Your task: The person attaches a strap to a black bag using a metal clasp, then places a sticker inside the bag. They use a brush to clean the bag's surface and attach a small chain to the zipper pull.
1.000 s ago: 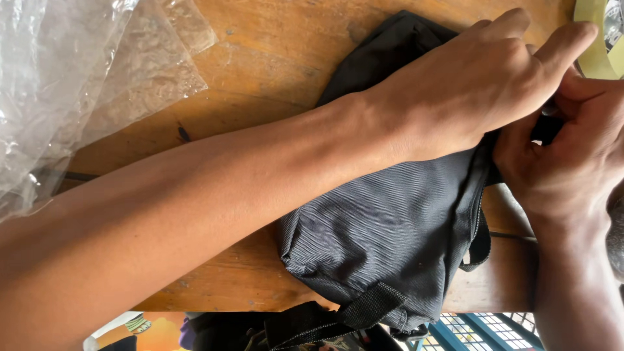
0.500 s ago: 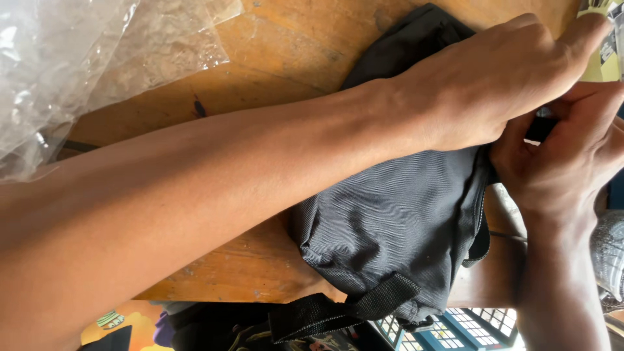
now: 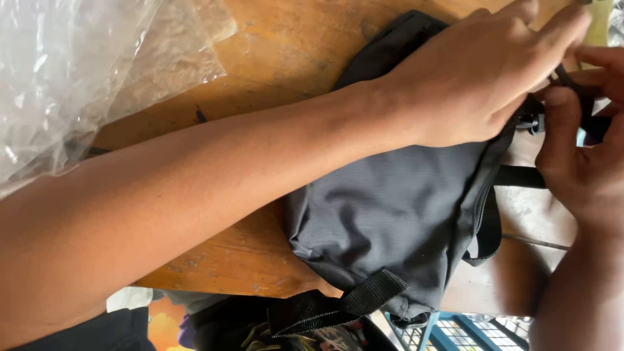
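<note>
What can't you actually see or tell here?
- Head view: the small black clip at the dark grey fabric bag's edge is mostly hidden between the left hand and right hand.
- The yellow-green object is cut off by the frame corner.
- The clear crinkled plastic sheet runs off the left edge.
- The black webbing strap disappears past the wooden table's edge.

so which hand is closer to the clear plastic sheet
Left. The left hand lies on the dark grey bag, across bare wood from the clear plastic sheet; the right hand is farther off, past the bag's end, pinching a black strap.
</note>
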